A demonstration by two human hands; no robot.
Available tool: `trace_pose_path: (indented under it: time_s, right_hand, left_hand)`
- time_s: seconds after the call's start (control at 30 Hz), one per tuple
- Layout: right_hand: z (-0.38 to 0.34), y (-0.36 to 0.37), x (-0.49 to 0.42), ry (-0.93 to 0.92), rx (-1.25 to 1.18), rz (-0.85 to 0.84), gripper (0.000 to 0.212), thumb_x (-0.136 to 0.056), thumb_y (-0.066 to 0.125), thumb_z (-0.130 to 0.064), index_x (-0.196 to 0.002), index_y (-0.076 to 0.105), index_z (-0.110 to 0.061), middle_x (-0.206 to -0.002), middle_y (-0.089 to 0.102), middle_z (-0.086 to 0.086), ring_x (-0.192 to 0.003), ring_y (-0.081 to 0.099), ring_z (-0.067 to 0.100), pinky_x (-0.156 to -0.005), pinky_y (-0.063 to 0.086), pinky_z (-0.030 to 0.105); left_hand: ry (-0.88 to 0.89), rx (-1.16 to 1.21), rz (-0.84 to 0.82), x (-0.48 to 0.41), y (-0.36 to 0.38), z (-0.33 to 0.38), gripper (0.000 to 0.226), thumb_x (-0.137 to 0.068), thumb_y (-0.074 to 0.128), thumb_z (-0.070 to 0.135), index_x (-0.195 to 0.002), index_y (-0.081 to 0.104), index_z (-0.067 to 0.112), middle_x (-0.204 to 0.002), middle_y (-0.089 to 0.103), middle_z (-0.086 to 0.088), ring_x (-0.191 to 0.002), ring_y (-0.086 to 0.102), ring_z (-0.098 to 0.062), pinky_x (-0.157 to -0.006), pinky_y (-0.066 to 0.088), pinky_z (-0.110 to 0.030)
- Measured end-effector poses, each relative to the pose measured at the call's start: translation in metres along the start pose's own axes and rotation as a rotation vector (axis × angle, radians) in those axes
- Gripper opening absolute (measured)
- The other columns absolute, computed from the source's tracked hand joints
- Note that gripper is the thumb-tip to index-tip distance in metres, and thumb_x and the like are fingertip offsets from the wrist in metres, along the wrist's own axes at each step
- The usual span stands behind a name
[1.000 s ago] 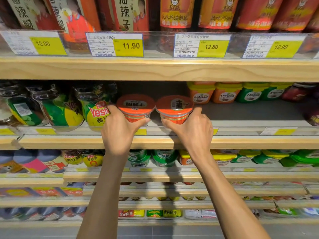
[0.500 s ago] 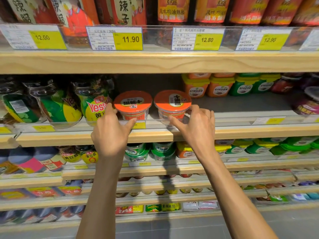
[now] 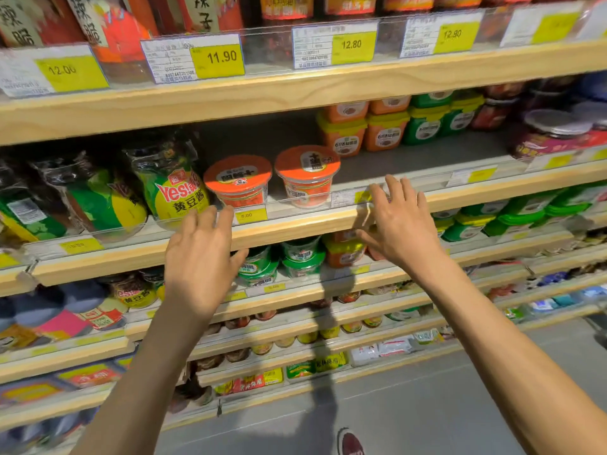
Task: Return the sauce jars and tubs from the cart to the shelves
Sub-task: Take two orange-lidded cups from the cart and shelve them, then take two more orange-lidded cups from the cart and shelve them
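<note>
Two orange-lidded sauce tubs stand side by side at the front of the middle shelf [image 3: 295, 226]: the left tub [image 3: 239, 181] and the right tub [image 3: 307, 174]. My left hand [image 3: 200, 257] hovers below and in front of the left tub, fingers spread, holding nothing. Off to the right of the right tub, my right hand [image 3: 402, 221] is open too, its fingertips near the shelf's clear front rail. Neither hand touches a tub.
Yellow-green sauce pouches [image 3: 174, 188] sit left of the tubs. Orange and green square tubs [image 3: 384, 129] stand at the back right. Tall red jars [image 3: 124, 37] fill the top shelf. Green-lidded tubs [image 3: 300, 257] sit one shelf down. Grey floor [image 3: 427, 405] lies below.
Both hands have let go of the two orange-lidded tubs and pulled back and down from the shelf. The tubs stay where they were set. The view has tilted.
</note>
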State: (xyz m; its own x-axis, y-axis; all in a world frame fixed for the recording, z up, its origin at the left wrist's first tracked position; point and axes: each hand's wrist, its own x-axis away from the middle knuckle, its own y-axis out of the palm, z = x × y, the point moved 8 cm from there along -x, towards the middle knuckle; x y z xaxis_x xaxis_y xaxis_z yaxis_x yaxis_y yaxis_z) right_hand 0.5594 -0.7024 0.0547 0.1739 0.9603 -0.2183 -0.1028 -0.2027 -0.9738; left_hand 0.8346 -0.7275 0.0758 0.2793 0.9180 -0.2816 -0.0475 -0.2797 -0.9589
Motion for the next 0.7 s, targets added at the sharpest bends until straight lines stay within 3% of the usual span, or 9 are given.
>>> trace_pose_path:
  time_s: [0.23,0.37,0.57,0.7]
  right_hand:
    - [0.075,0.000,0.044,0.045,0.090,-0.078,0.078,-0.087,0.065,-0.055,-0.143,0.037,-0.007,-0.152,0.033,0.019,-0.141,0.028,0.040,-0.111,0.032,0.058]
    - [0.136,0.001,0.079,0.125,0.084,-0.137,0.076,-0.092,0.056,-0.058,-0.147,0.033,-0.010,-0.152,0.033,0.019,-0.143,0.026,0.039,-0.114,0.027,0.058]
    - [0.254,0.004,0.148,0.268,0.054,-0.224,0.078,-0.094,0.050,-0.062,-0.150,0.029,-0.012,-0.156,0.027,0.017,-0.146,0.022,0.037,-0.115,0.026,0.058]
    - [0.355,0.003,0.207,0.389,0.033,-0.281,0.081,-0.092,0.052,-0.063,-0.150,0.030,-0.011,-0.156,0.028,0.016,-0.145,0.026,0.037,-0.113,0.030,0.057]
  left_hand:
    - [0.165,-0.019,0.019,0.012,-0.012,0.069,0.059,-0.089,0.067,0.045,-0.135,0.048,0.013,-0.132,0.058,-0.014,-0.127,0.049,-0.036,-0.096,0.049,-0.049]
    - [0.286,-0.032,0.009,0.011,-0.012,0.137,0.066,-0.085,0.070,0.048,-0.137,0.048,0.013,-0.131,0.060,-0.014,-0.122,0.053,-0.036,-0.096,0.048,-0.052]
    - [0.430,0.014,0.025,0.018,-0.012,0.274,0.061,-0.084,0.067,0.054,-0.130,0.056,0.015,-0.124,0.065,-0.012,-0.116,0.056,-0.037,-0.093,0.044,-0.050]
    - [0.526,0.100,0.013,0.032,-0.006,0.389,0.064,-0.089,0.057,0.059,-0.140,0.052,0.021,-0.134,0.060,-0.011,-0.122,0.053,-0.035,-0.098,0.043,-0.049]
